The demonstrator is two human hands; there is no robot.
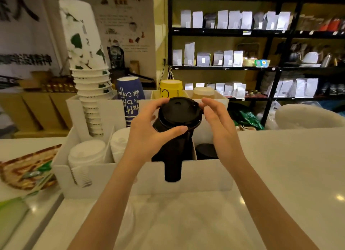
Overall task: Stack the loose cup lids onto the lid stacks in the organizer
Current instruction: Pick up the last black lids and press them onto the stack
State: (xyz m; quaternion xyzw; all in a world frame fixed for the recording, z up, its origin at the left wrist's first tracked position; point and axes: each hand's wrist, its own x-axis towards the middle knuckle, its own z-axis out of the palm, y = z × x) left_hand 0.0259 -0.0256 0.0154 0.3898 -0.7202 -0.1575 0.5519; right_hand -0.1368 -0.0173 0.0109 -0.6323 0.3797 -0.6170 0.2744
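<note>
A black cup lid (180,111) sits tilted on top of a tall stack of black lids (172,156) in the white organizer (207,175). My left hand (147,136) grips the lid's left and near rim with thumb and fingers. My right hand (216,122) hovers at the lid's right rim, fingers curled and apart, fingertips just touching or nearly touching it. A lower stack of black lids (206,150) stands in the compartment to the right. Two stacks of white lids (85,156) (119,143) fill the left compartments.
Behind the lids stand stacks of paper cups: white and green (87,66), blue (130,98), yellow (170,88), tan (203,93). A woven tray (22,167) lies at the left. A white counter (289,175) spreads right and near. Dark shelves with bags fill the back.
</note>
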